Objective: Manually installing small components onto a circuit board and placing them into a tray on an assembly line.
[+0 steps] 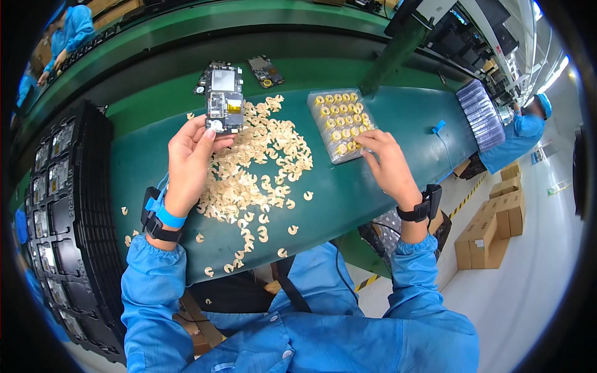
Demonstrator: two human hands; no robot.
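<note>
- The left hand (189,160) was closed around the lower end of a dark rectangular circuit board with silver and yellow parts (225,93), holding it above the green tabletop (336,202).
- The right hand (390,166) was partly curled, fingertips at the near right corner of a clear plastic tray of round yellow pieces (319,127); whether it gripped one could not be told.
- Loose cream C-shaped pieces (239,186) lay scattered between the hands.
- Another dark circuit board (265,71) lay beyond them.
- Stacked black trays (93,217) stood at the left.
</note>
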